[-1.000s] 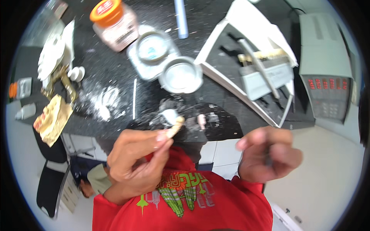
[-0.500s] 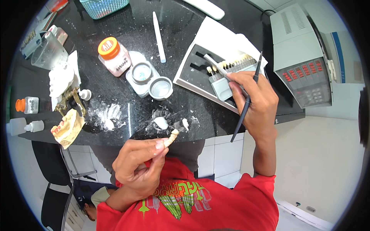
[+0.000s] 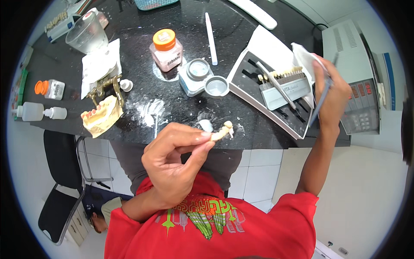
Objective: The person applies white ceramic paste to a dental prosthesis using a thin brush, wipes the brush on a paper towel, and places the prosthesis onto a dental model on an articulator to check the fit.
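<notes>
Small cream dental bridge pinched at fingertips above the counter edge; thin dark brush raised upright.

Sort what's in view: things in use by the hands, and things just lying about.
In use: left hand pinching a small tooth piece; right hand holding a thin tool and white tissue.

Lying about: orange-capped jar, jaw model, white bottle.

Black speckled worktop, orange-capped pink bottle, red shirt with green-orange print.

A pink bottle with an orange cap and white label stood well beyond the left hand.
</notes>
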### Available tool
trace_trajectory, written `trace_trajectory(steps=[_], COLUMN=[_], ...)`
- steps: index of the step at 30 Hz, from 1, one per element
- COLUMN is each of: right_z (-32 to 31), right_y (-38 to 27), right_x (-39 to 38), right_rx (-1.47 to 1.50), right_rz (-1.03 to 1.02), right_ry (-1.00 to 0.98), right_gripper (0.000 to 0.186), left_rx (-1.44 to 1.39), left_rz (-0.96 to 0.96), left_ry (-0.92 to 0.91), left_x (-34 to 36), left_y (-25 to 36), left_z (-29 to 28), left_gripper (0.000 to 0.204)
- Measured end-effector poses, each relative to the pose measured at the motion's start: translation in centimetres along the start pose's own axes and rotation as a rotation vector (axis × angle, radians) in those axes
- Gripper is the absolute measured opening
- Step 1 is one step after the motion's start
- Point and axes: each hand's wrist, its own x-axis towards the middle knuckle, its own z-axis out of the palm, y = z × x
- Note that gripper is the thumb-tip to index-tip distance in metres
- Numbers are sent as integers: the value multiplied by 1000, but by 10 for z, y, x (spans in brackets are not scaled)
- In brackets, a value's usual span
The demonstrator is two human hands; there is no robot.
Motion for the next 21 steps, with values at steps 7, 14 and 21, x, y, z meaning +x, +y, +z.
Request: trace_trajectory(steps=[7, 14, 21], right_z=[-14, -7, -1], right_y=[-77, -96, -101], right_x=[-44, -61, -63], right_rx=[325, 402, 375], right_rz=[-429, -669, -689], right_ry=[-47, -188, -140], right_gripper=[19, 25, 13], left_rx=[15, -153, -138], left_rz=[-47, -104, -61], left_ry=[-68, -88, -106], left_x=[4, 0, -1], left_y=[5, 7, 9], left_z=[1, 0, 0], left_gripper=[14, 15, 14])
